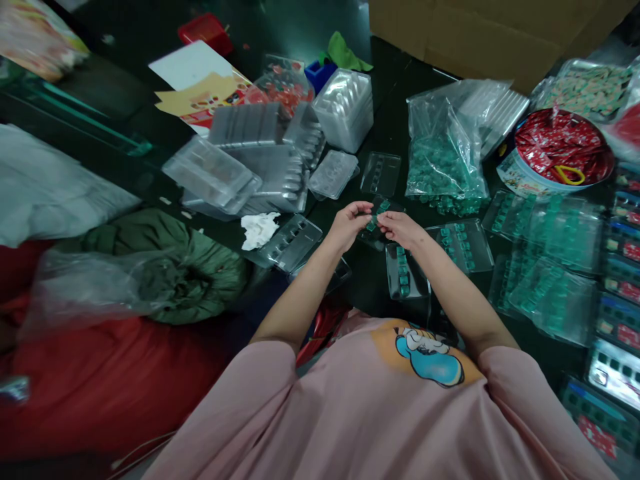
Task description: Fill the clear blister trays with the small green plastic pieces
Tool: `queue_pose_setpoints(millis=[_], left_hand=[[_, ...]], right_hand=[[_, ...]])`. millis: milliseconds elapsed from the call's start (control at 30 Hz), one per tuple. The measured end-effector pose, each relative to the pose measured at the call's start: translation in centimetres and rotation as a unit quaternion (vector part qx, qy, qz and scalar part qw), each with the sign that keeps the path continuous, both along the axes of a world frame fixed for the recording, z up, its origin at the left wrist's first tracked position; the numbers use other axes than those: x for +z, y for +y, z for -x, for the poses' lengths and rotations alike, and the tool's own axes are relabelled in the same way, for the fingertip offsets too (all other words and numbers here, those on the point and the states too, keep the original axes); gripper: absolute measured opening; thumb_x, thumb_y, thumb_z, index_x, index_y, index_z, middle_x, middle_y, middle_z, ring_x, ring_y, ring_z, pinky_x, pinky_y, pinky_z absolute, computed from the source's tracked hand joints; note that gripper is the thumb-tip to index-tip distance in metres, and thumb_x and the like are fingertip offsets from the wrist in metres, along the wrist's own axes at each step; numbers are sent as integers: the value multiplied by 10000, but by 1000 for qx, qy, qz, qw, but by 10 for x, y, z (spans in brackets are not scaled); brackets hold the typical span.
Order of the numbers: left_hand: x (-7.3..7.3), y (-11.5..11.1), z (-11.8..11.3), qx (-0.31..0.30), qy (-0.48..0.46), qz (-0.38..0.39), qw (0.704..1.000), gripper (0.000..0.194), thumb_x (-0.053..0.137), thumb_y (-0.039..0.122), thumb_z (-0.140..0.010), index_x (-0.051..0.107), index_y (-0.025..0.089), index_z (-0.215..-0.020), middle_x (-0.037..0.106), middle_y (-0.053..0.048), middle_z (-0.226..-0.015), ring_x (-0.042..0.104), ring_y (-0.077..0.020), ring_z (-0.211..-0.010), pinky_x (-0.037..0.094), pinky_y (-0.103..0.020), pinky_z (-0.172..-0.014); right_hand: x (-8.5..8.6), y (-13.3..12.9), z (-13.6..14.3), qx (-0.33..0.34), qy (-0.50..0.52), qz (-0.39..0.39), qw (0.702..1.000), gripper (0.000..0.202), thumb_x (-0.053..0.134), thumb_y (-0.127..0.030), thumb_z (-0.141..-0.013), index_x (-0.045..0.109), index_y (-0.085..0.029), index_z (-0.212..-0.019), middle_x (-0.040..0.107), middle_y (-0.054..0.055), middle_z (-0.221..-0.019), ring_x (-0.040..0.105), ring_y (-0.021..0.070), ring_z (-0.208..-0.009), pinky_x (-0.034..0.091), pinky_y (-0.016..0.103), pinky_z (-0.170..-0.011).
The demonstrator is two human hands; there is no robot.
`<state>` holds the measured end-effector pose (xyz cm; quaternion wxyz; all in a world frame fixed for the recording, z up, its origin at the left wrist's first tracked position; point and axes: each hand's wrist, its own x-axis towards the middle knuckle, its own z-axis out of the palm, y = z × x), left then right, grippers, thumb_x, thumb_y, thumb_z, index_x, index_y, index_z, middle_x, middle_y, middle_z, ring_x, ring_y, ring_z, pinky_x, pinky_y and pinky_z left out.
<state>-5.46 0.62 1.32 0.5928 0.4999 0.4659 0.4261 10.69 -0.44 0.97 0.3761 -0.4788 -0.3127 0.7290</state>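
My left hand (351,224) and my right hand (401,228) meet over a clear plastic blister tray (373,237) holding small translucent green cubes (384,205). A green cube (371,224) shows at my left fingertips, which are closed around it. The fingers of my right hand are pinched together beside it; what lies between them is too small to make out. Just behind my hands is another clear tray (381,173). Below my right wrist lies a tray filled with a row of green cubes (403,272), and a second filled tray (463,245) is right of that wrist.
Stacks of clear trays (270,175) stand back left, near a crumpled white tissue (259,230). A bag of green cubes (440,160) and a round tin of red packets (563,150) are back right. Filled trays (555,267) and finished-looking packs (620,313) line the right side.
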Motion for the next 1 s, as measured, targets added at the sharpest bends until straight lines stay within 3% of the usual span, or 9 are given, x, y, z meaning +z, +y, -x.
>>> queue_pose_setpoints(millis=[233, 500, 767, 1000], left_hand=[[5, -2, 14, -11, 245, -158, 956, 185, 737, 249, -699, 742, 171, -865, 685, -50, -908, 601, -147, -769, 476, -290, -752], [-21, -14, 26, -20, 302, -129, 944, 240, 714, 268, -771, 763, 180, -990, 731, -73, -972, 664, -198, -866, 503, -327, -820], [-39, -20, 24, -13, 378, -179, 908, 201, 686, 218, -822, 762, 180, -1004, 722, -88, -1026, 671, -209, -969, 503, -342, -929], [-50, -21, 27, -60, 409, -211, 886, 235, 646, 224, -859, 738, 174, -1069, 691, -107, -1048, 653, -231, -983, 501, -356, -915]], right_hand=[[3, 3, 7, -7, -42, 7, 999, 223, 768, -314, -724, 598, -171, -703, 549, -25, -621, 448, 53, -527, 228, 156, -425], [6, 1, -14, -42, -111, -35, 992, 109, 683, -231, -748, 584, -186, -756, 582, -32, -682, 488, 53, -555, 229, 145, -432], [2, -2, -22, -45, -145, -53, 987, 87, 629, -239, -743, 571, -182, -773, 580, -39, -688, 505, 57, -580, 268, 148, -462], [-18, 6, -32, -85, -185, -157, 966, 20, 563, -200, -719, 561, -183, -710, 552, -54, -641, 518, 81, -616, 425, 207, -623]])
